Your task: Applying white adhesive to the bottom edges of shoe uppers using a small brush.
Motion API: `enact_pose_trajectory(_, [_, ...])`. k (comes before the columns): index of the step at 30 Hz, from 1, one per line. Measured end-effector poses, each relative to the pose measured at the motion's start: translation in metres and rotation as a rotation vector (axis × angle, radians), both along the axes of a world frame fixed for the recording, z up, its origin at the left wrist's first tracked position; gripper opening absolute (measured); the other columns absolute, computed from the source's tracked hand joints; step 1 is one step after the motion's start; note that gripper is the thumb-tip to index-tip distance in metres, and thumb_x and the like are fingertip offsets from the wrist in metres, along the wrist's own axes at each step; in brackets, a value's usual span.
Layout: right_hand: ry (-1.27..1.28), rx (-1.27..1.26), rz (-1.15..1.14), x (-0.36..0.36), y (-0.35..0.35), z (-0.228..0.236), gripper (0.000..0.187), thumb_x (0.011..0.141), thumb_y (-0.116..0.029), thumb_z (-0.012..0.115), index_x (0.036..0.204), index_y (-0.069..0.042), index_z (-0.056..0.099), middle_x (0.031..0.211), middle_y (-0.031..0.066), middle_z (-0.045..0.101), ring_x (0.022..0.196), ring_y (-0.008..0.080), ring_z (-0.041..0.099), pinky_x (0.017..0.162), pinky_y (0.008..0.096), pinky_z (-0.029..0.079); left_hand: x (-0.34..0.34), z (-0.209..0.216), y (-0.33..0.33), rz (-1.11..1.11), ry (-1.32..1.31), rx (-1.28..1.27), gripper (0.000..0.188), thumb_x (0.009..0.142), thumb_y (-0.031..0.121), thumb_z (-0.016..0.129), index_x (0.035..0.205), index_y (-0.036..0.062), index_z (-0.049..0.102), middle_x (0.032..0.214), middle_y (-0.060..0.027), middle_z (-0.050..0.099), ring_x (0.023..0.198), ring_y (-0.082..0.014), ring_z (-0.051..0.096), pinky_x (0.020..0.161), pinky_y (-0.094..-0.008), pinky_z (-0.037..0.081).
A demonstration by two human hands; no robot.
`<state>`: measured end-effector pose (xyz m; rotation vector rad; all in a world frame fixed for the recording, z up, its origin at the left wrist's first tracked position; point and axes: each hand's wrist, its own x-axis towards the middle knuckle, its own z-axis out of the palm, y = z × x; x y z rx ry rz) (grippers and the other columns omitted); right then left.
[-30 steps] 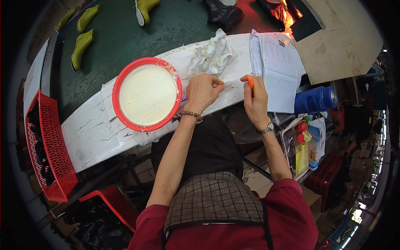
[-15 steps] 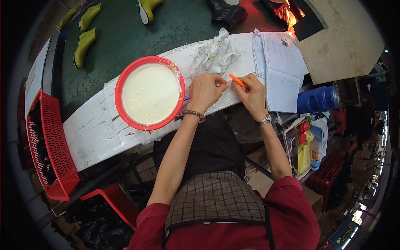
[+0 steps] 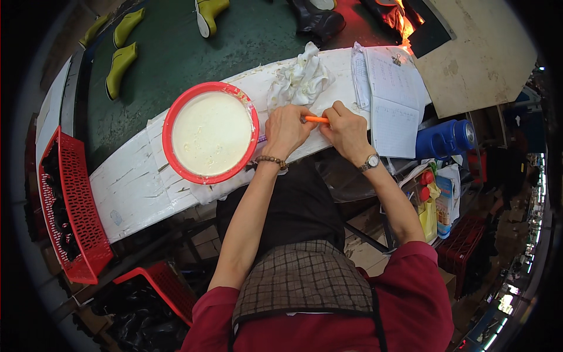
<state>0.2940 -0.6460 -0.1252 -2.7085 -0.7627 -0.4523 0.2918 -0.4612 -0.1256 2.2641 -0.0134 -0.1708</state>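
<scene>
Between my hands lies a slim orange pen-like stick (image 3: 316, 119), level, with a dark bit at its left end. My right hand (image 3: 347, 134) pinches its right end. The fingers of my left hand (image 3: 285, 130) are closed at the dark end; the exact grip is partly hidden. Just left of my left hand stands a red basin (image 3: 169, 154) of creamy white liquid. A thin purple object (image 3: 261, 139) shows between that hand and the basin. Beyond my hands, a crumpled white cloth (image 3: 302, 79) rests on the white bench (image 3: 135, 190).
At the right lie an open notebook (image 3: 396, 120) and a blue flask (image 3: 444, 139). Yellow-green boots (image 3: 121, 69) and a dark boot (image 3: 318, 22) stand on the green conveyor (image 3: 170, 56). Red crates (image 3: 82, 211) flank the bench's left end; a glowing heater is at the back right.
My right hand has turned, and the orange stick has swung level, moving left to meet my left fingers. Earlier it slanted in my right hand alone.
</scene>
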Motion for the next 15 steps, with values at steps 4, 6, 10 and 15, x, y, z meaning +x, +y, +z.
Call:
enact_pose_trajectory(4, [-0.033,0.026,0.001,0.001,0.002,-0.003,0.013,0.081,-0.011,0.073,0.09,-0.006,0.064,0.089,0.0116,0.059,0.068,0.0339,0.065,0.058,0.0431,0.052,-0.001,-0.001,-0.002,0.015,0.009,0.023,0.025,0.082,0.034,0.082,0.101,0.0182,0.085,0.085,-0.0125,0.077,0.083,-0.033,0.074,0.072,-0.0452,0.056])
enact_pose_trajectory(6, [-0.027,0.115,-0.054,-0.007,-0.007,-0.003,0.01,0.082,-0.009,0.07,0.088,-0.005,0.063,0.087,0.0124,0.059,0.066,0.0329,0.063,0.057,0.0423,0.05,-0.001,-0.001,-0.002,0.034,0.003,0.037,0.025,0.081,0.035,0.082,0.1,0.0181,0.085,0.084,-0.0107,0.077,0.081,-0.0303,0.074,0.07,-0.0439,0.056])
enact_pose_trajectory(10, [0.088,0.477,-0.188,-0.012,-0.038,-0.008,0.007,0.085,-0.004,0.063,0.08,-0.002,0.058,0.078,0.0159,0.057,0.062,0.0317,0.057,0.056,0.0394,0.044,-0.002,0.002,0.001,0.015,0.04,-0.029,0.021,0.082,0.032,0.082,0.099,0.0198,0.085,0.086,-0.0126,0.078,0.084,-0.0331,0.075,0.074,-0.0446,0.057])
enact_pose_trajectory(15, [0.598,1.141,-0.269,-0.017,-0.055,0.001,0.033,0.11,-0.025,0.058,0.084,-0.005,0.064,0.072,-0.0065,0.051,0.063,0.0047,0.046,0.056,0.023,0.037,-0.003,0.004,0.0,0.021,0.037,-0.017,0.021,0.081,0.032,0.082,0.098,0.0205,0.085,0.087,-0.011,0.078,0.084,-0.0315,0.075,0.073,-0.0432,0.056])
